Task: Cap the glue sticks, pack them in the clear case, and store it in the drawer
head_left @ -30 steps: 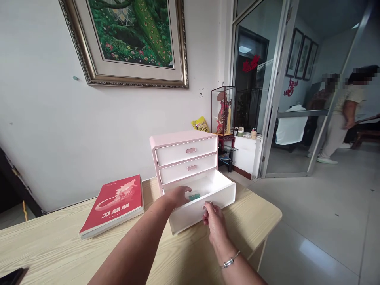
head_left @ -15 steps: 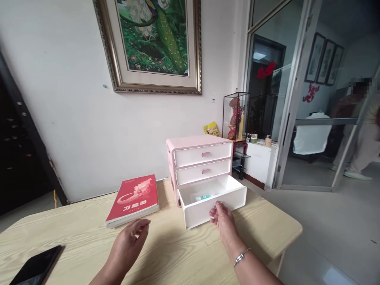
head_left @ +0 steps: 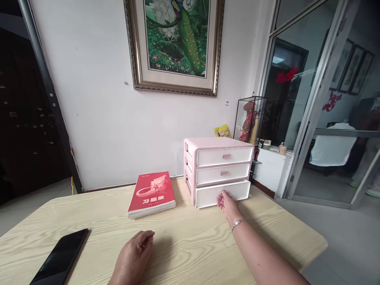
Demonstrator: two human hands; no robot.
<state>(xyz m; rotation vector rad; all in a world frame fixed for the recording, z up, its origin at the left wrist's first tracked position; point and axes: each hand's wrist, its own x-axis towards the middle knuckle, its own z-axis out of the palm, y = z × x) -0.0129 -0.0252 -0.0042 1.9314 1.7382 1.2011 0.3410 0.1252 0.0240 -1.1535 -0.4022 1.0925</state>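
A pink desktop drawer cabinet (head_left: 218, 141) with white drawer fronts stands on the wooden table. Its bottom drawer (head_left: 208, 197) sits slightly proud of the frame, with only a narrow gap along its top edge. The fingers of my right hand (head_left: 228, 204) are closed at the handle in the middle of that drawer front and hide most of the handle. My left hand (head_left: 135, 253) is loosely curled near the table's front, with nothing visible in it. Beyond it lies a thick red book (head_left: 152, 192), left of the cabinet.
A black phone (head_left: 61, 255) lies at the table's left front. Behind the cabinet are a yellow packet (head_left: 222, 131) and a glass case (head_left: 251, 118) with a figure. The table's right edge (head_left: 322, 237) meets open floor near a glass door.
My right hand has moved forward with the bottom drawer, which goes from well pulled out to nearly closed. My view has turned left. My left hand is farther from the book.
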